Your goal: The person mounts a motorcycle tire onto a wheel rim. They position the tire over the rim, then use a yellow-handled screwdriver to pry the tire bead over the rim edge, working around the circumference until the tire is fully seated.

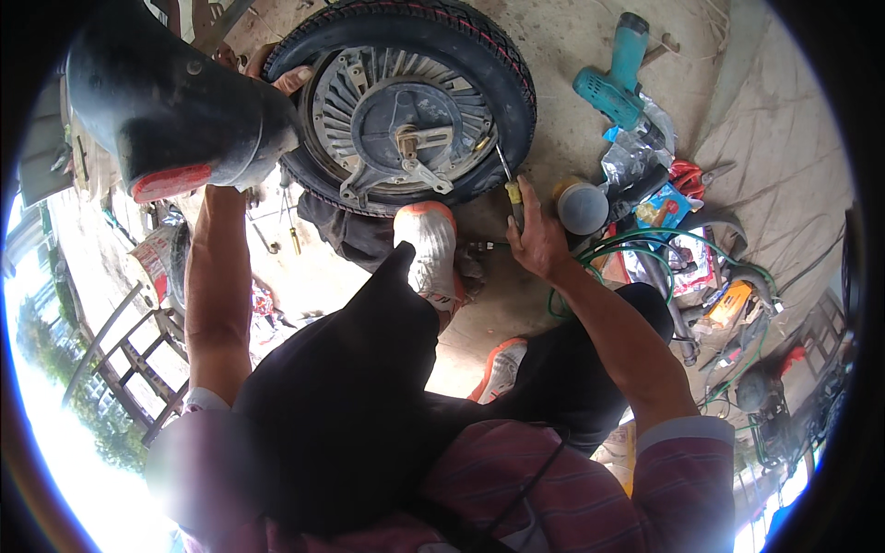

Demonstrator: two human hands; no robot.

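Observation:
A wheel with a black tyre and a grey metal hub leans in front of me, its axle pointing up towards me. At its left edge my left hand is closed round the tyre, thumb on the inner side. A black fender with a red reflector hides part of that hand and its wrist. My right hand grips a screwdriver by its yellow and dark handle. The blade's tip reaches the lower right of the wheel, where tyre and rim meet. My white and orange shoe touches the tyre's bottom edge.
A teal power tool lies at the upper right. Below it are a round pot, green hose, red-handled pliers and an orange tool. Loose screwdrivers and a metal frame are at left.

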